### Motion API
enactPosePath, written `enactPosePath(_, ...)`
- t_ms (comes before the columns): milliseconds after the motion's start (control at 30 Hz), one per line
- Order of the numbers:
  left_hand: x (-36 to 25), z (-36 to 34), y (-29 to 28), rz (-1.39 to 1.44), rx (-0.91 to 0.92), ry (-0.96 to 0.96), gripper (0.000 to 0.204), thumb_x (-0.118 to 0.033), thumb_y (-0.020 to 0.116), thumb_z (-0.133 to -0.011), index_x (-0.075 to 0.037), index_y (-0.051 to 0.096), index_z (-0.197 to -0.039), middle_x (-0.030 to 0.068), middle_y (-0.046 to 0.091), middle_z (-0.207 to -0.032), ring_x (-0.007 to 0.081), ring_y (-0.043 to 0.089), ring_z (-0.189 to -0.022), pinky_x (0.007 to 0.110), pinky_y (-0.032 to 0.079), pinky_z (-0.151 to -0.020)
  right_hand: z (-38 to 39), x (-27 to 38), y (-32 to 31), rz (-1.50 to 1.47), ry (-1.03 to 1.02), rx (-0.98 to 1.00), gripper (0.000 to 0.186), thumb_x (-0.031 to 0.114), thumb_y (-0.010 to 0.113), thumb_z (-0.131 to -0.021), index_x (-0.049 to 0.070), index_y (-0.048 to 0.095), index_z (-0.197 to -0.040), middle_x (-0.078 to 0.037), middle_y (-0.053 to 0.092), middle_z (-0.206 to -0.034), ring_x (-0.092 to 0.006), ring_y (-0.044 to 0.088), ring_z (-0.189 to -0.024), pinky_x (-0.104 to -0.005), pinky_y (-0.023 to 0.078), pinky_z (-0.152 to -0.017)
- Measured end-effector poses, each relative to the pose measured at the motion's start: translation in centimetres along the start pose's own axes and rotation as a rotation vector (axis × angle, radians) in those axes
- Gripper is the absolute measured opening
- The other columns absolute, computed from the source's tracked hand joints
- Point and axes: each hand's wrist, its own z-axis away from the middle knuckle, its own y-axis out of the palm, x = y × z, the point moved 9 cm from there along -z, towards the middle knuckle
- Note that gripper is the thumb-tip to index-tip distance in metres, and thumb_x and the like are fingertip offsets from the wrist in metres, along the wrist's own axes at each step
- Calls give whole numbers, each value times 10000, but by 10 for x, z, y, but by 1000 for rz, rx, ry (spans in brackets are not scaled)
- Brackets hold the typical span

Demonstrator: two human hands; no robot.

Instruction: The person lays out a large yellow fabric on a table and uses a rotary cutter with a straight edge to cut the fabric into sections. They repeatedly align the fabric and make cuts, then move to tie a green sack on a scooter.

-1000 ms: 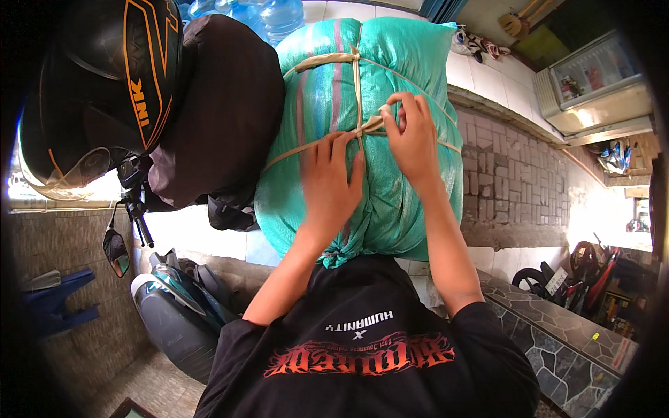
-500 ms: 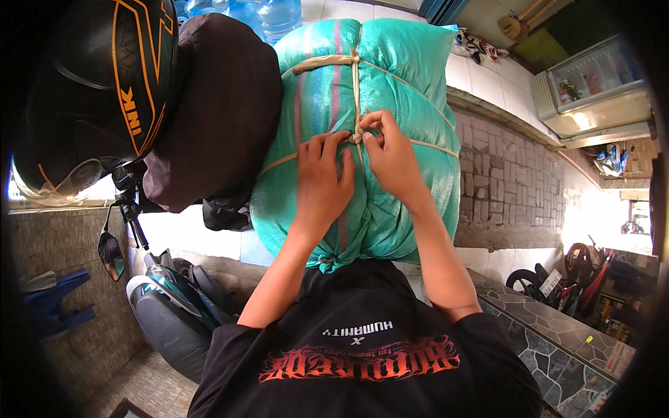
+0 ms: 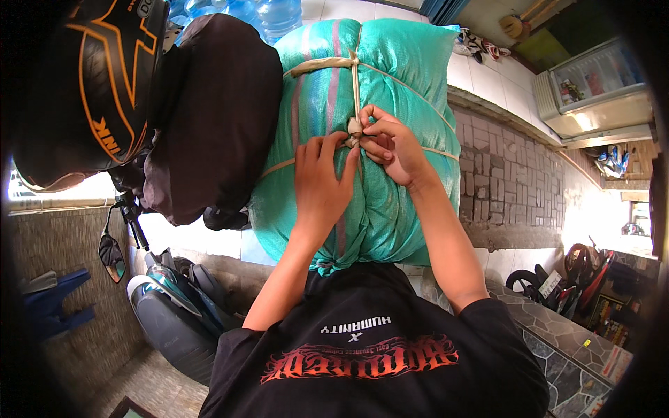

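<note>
A big bundle in green woven plastic sacking point(image 3: 408, 76) with pink and blue stripes lies right in front of me. Beige cord point(image 3: 317, 66) crosses it both ways, and a lumpy knot point(image 3: 354, 127) sits near its middle. My left hand point(image 3: 323, 171) rests on the sacking from the left, its index finger and thumb closed on cord at the knot. On the knot's other side, my right hand point(image 3: 396, 150) pinches cord between bent fingers. The cord's ends are partly hidden by my fingers.
Close on the left is a person in a black helmet point(image 3: 97, 90) and dark clothing point(image 3: 216, 111). A parked scooter point(image 3: 167, 320) stands at lower left, a stone-tiled ledge point(image 3: 557, 348) at lower right. Blue water bottles point(image 3: 279, 21) are beyond the bundle; brick paving point(image 3: 509, 174) runs along the right.
My right hand has turned at the knot, its lower fingers now reaching beneath the cord. My left hand has barely moved. The other person's helmet has shifted left and tilted.
</note>
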Motion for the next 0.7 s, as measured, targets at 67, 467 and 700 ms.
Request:
enactPosePath(67, -6, -8, 0, -49, 2, -5, 260, -211, 722, -919, -52, 669, -1118, 108, 629, -1031, 325, 568, -1008, 434, 469, -889, 0, 0, 2, -26, 1, 28, 77, 55, 518, -911, 86, 505, -980, 13, 488, -761, -51, 363, -510, -219, 286, -497)
enactPosePath(467, 26, -28, 12, 141, 86, -207, 199, -220, 660, -990, -30, 689, -940, 84, 648, -887, 260, 591, -878, 378, 477, -793, 17, 2, 0, 84, 7, -53, 88, 150, 553, -987, 74, 582, -1021, 5, 544, -768, -72, 483, -550, -223, 364, -496)
enactPosePath(700, 41, -20, 13, 425, 140, -271, 214, -217, 600, -1026, -8, 647, -1009, 89, 618, -948, 230, 568, -937, 319, 446, -854, 57, 19, 15, 725, -153, -384, 179, 111, 535, -1013, 61, 636, -1153, -33, 648, -827, -111, 576, -613, -283, 477, -572)
